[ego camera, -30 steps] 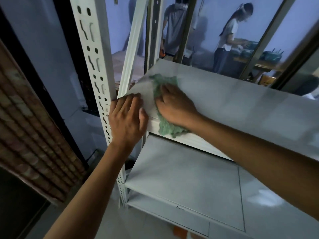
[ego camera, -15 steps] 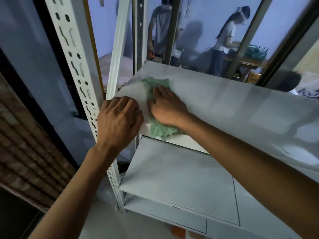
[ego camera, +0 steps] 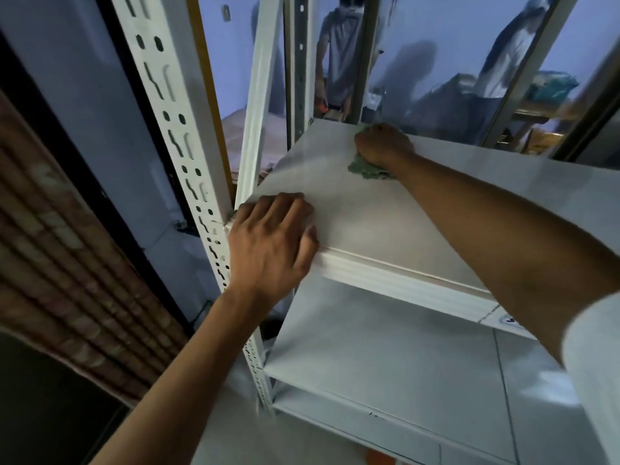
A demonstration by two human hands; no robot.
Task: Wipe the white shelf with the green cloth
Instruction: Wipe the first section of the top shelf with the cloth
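Observation:
The white shelf is the upper board of a white metal rack. The green cloth lies bunched near the shelf's far edge, mostly hidden under my right hand, which presses down on it with the arm stretched out across the board. My left hand grips the shelf's near left corner, fingers on top and the thumb side over the front lip, beside the slotted upright.
A slotted white upright rises at the left corner. A lower shelf sits beneath. A brick wall is at the left. Behind the glass two people stand at tables.
My right hand has pushed the green cloth from the near left corner to the far edge of the shelf. My left hand stays at the front corner.

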